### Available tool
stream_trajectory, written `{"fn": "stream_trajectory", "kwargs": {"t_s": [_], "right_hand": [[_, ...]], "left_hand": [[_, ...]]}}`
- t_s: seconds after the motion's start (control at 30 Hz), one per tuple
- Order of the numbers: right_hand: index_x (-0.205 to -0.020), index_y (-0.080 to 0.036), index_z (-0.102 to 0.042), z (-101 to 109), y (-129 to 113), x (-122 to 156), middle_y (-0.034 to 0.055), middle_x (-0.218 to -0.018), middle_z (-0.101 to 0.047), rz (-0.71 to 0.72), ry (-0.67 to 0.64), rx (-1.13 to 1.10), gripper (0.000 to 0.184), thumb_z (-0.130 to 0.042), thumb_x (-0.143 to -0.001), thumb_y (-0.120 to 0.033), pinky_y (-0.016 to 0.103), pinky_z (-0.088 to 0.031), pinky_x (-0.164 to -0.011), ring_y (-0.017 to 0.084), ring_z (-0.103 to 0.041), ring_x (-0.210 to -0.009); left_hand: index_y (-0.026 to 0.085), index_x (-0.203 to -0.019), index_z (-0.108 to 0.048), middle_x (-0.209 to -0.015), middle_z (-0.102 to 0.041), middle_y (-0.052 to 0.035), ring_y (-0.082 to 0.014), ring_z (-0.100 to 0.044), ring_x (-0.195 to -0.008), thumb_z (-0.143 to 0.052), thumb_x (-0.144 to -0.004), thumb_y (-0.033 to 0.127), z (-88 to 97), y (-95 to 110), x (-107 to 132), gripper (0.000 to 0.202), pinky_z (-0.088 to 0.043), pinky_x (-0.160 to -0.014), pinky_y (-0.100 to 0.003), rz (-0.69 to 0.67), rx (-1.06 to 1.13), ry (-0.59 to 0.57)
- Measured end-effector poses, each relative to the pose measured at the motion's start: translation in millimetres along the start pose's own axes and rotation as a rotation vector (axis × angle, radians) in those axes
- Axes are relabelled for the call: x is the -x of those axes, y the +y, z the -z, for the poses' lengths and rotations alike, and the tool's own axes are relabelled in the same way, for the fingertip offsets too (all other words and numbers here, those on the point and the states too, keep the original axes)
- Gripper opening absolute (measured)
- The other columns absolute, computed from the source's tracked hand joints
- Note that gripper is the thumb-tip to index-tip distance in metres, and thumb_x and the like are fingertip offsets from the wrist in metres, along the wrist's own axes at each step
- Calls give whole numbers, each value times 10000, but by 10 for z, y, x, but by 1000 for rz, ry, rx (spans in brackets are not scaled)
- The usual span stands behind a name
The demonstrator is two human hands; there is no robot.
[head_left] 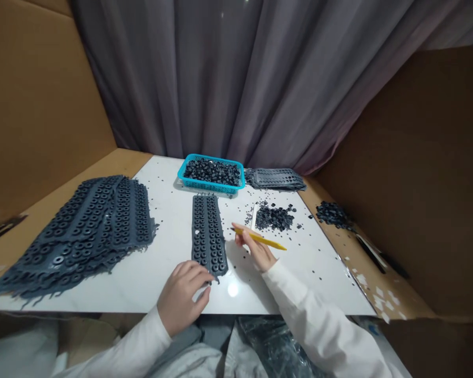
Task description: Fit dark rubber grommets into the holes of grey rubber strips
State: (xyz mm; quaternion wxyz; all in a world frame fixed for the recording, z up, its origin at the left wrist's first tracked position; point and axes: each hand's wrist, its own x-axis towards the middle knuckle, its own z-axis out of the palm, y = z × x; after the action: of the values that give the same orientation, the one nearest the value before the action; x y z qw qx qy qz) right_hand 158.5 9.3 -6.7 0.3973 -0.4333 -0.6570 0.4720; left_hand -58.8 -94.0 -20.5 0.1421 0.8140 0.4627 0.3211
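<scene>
My right hand (256, 247) is closed around a yellow pen-shaped tool (270, 242) with a dark tip, which points left toward a dark grey rubber sheet (207, 231). That sheet lies lengthwise in front of me, covered in rows of ring-shaped parts. One spot near its left edge shows white. My left hand (188, 291) rests at the sheet's near left corner, fingers curved over it and thumb held apart. Right of the sheet lies a loose heap of small black pieces (276, 218), with a slim white stick (254, 216) beside it.
A large stack of similar sheets (90, 220) covers the left side. At the back stand a blue basket (212, 186) full of small black parts and another sheet stack (278, 178). More black pieces (333, 214) lie on the right cardboard (410, 294), with white scraps. Cardboard walls flank the table.
</scene>
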Motion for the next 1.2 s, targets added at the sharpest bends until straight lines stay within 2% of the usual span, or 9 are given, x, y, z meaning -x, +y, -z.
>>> {"fn": "stream_trajectory", "kwargs": {"t_s": [0.07, 0.13, 0.23, 0.3, 0.47, 0.8, 0.93, 1.03, 1.2], "right_hand": [[-1013, -203, -668, -20, 29, 245, 44, -770, -637, -49, -21, -29, 315, -512, -849, -421, 320, -481, -700, 170, -581, -701], [-886, -186, -679, -92, 87, 394, 38, -693, -645, -116, 27, -107, 216, -587, -787, -356, 314, -492, -634, 167, -588, -622], [-682, -193, -573, -223, 167, 487, -12, -505, -597, -208, 156, -183, 42, -608, -672, -214, 259, -435, -452, 130, -515, -424], [-618, -205, -492, -285, 199, 507, -42, -444, -563, -217, 194, -164, 100, -568, -616, -141, 223, -382, -391, 109, -467, -363], [-602, -210, -453, -326, 225, 515, -42, -478, -591, -163, 138, -112, 115, -516, -619, -115, 219, -412, -406, 111, -506, -379], [-573, -211, -445, -325, 151, 496, -37, -462, -586, -177, 77, -82, 119, -501, -626, -121, 228, -422, -423, 122, -522, -384], [-562, -212, -436, -324, 135, 486, -41, -454, -576, -170, 50, -17, 140, -489, -636, -106, 222, -416, -438, 118, -524, -397], [-545, -212, -426, -318, 115, 461, -44, -440, -563, -177, 32, 12, 156, -484, -646, -108, 216, -403, -433, 110, -507, -386], [-533, -211, -420, -303, 101, 436, -43, -435, -558, -210, 30, -5, 160, -483, -649, -122, 214, -389, -421, 109, -495, -383]], "left_hand": [[203, -941, -616, -898, -628, -40, -209, -522, -897, -523, -822, 160, 8, 28, -117, 158, -424, -784, -365, 41, -20, -51], [205, -940, -618, -900, -620, -35, -214, -520, -897, -542, -822, 183, -8, 34, -256, 142, -424, -772, -362, 56, -67, -122], [192, -934, -625, -908, -612, -40, -228, -520, -908, -590, -793, 183, -56, 30, -444, 145, -422, -781, -371, 43, -165, -218], [177, -917, -629, -904, -605, -48, -232, -525, -907, -605, -781, 177, -74, 31, -533, 137, -423, -782, -369, 23, -215, -278], [164, -883, -625, -877, -604, -51, -226, -540, -877, -599, -782, 183, -56, 27, -650, 106, -424, -767, -351, -71, -262, -387], [143, -847, -655, -828, -618, -66, -219, -585, -852, -587, -783, 174, -13, 41, -814, 98, -444, -741, -316, -220, -364, -555], [128, -808, -647, -787, -621, -74, -221, -586, -804, -568, -806, 160, -36, 40, -843, 85, -434, -707, -325, -336, -437, -568], [118, -761, -628, -739, -613, -79, -206, -575, -748, -500, -848, 107, -89, 35, -828, 156, -418, -682, -322, -437, -459, -553], [121, -776, -605, -761, -615, -92, -202, -560, -774, -453, -861, 79, -173, 5, -765, 179, -411, -686, -310, -531, -477, -552]]}}
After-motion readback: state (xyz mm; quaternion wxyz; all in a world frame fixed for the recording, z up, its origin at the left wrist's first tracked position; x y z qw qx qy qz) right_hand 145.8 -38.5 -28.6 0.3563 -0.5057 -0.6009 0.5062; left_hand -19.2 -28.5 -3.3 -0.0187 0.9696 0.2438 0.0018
